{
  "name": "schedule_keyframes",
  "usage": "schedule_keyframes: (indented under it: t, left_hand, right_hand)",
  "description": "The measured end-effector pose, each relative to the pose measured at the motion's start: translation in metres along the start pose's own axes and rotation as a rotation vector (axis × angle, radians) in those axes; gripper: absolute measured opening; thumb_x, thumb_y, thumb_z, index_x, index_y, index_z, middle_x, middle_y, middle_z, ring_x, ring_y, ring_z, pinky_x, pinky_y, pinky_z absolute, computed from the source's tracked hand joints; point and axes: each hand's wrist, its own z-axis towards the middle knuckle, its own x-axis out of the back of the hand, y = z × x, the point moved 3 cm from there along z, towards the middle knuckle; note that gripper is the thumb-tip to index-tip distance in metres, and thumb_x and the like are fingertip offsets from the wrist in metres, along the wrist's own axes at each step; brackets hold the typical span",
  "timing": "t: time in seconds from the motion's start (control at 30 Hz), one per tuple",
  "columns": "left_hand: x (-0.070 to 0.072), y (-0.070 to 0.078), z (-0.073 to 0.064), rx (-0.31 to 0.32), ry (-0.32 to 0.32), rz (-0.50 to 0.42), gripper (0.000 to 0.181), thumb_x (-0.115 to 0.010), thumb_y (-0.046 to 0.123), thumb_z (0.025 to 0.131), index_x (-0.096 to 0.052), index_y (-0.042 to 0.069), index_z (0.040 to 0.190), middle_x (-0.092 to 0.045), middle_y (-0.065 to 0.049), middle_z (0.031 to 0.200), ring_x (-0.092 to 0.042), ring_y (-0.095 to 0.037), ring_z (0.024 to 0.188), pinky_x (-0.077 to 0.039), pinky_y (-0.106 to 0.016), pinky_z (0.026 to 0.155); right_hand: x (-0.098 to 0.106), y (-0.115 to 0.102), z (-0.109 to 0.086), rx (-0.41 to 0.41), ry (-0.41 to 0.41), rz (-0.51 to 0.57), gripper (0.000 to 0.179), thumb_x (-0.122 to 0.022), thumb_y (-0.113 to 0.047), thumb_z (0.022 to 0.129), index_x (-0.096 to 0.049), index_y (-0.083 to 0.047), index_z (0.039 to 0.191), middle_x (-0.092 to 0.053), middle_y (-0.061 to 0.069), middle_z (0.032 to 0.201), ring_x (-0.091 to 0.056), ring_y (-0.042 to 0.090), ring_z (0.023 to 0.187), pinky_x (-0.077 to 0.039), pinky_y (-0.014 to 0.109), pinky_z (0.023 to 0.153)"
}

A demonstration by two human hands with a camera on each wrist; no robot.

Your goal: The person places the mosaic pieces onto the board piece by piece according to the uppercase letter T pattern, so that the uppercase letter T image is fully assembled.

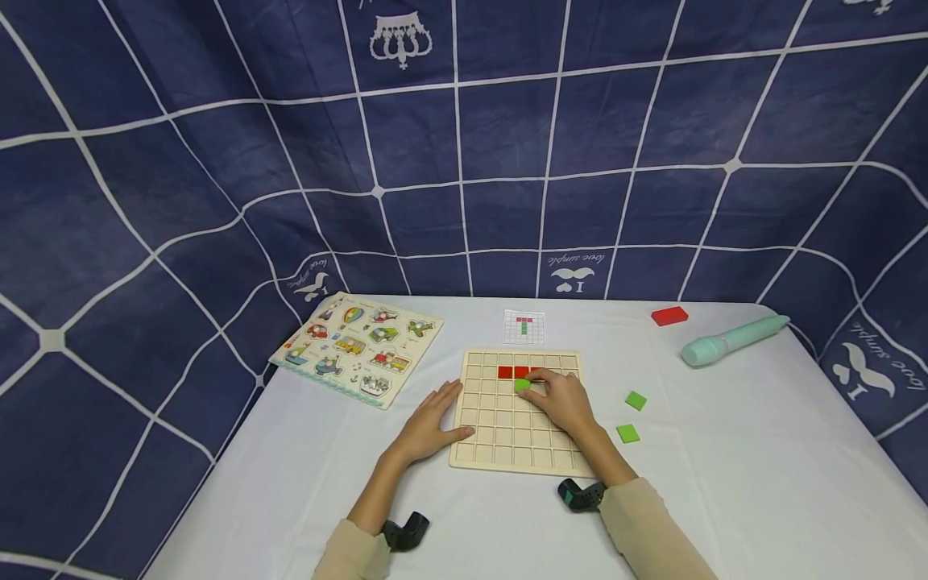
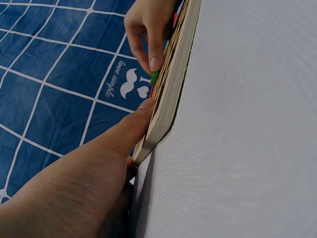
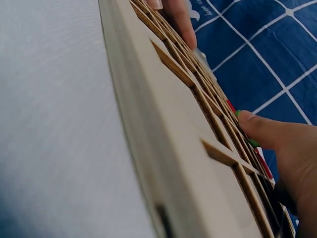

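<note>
A wooden grid board (image 1: 500, 439) lies on the white table, with a row of three red square tiles (image 1: 514, 372) in its upper part. My right hand (image 1: 569, 404) reaches over the board and pinches a green square tile (image 1: 522, 386) between thumb and fingers, just below the middle red tile. In the right wrist view the thumb (image 3: 252, 121) presses the tile low against the grid. At the board's left edge rests my left hand (image 1: 424, 428), fingers extended along the side. Its thumb (image 2: 136, 121) lies on the rim in the left wrist view.
Two loose green tiles (image 1: 635, 400) lie right of the board. Behind it is a pattern card (image 1: 524, 327). A picture puzzle board (image 1: 362, 346) sits at the back left. A red block (image 1: 669, 316) and a mint-green stick-shaped thing (image 1: 732, 341) lie at the back right.
</note>
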Motion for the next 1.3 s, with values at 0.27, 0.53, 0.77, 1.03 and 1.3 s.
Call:
schedule_keyframes:
  t: [0.27,0.53,0.77,1.03,1.3]
  left_hand:
    - [0.0,0.0,0.0,0.003,-0.003,-0.001,0.088,-0.064,0.055,0.079,-0.029,0.008,0.145,-0.026,-0.005,0.15,-0.016,-0.022,0.139,-0.013,-0.04,0.112]
    - [0.0,0.0,0.0,0.003,0.001,0.001,0.088,-0.064,0.055,0.079,-0.029,0.009,0.145,-0.027,-0.004,0.15,-0.016,-0.021,0.139,-0.013,-0.038,0.112]
    - [0.0,0.001,-0.001,-0.005,0.004,-0.008,0.087,-0.064,0.054,0.079,-0.03,0.008,0.145,-0.027,-0.005,0.149,-0.017,-0.022,0.138,-0.013,-0.04,0.112]
    - [-0.002,0.002,-0.001,0.016,-0.001,-0.015,0.088,-0.063,0.056,0.079,-0.03,0.01,0.145,-0.027,-0.005,0.149,-0.017,-0.023,0.139,-0.013,-0.042,0.112]
    - [-0.001,0.003,-0.001,0.017,0.001,-0.011,0.088,-0.064,0.055,0.079,-0.03,0.009,0.145,-0.028,-0.005,0.149,-0.017,-0.023,0.138,-0.014,-0.043,0.112]
  right_hand:
    - [-0.002,0.002,0.001,0.016,-0.01,-0.014,0.035,-0.076,-0.039,0.074,-0.071,-0.013,0.097,-0.035,-0.007,0.045,-0.027,0.011,0.046,-0.032,0.03,0.059]
    - [-0.002,0.002,0.001,0.02,-0.007,-0.012,0.037,-0.077,-0.038,0.074,-0.071,-0.012,0.099,-0.037,-0.008,0.046,-0.03,0.013,0.048,-0.03,0.029,0.057]
    - [0.0,0.0,-0.001,0.026,-0.009,0.01,0.036,-0.077,-0.038,0.074,-0.07,-0.012,0.099,-0.038,-0.009,0.046,-0.029,0.012,0.046,-0.031,0.03,0.06]
    - [0.015,0.011,-0.01,0.034,-0.011,0.01,0.035,-0.074,-0.04,0.076,-0.07,-0.015,0.1,-0.044,-0.007,0.046,-0.032,0.01,0.047,-0.037,0.033,0.064]
    - [0.053,0.047,-0.031,-0.029,0.055,-0.086,0.041,-0.073,-0.042,0.076,-0.068,-0.014,0.105,-0.033,-0.006,0.048,-0.03,0.014,0.051,-0.027,0.029,0.052]
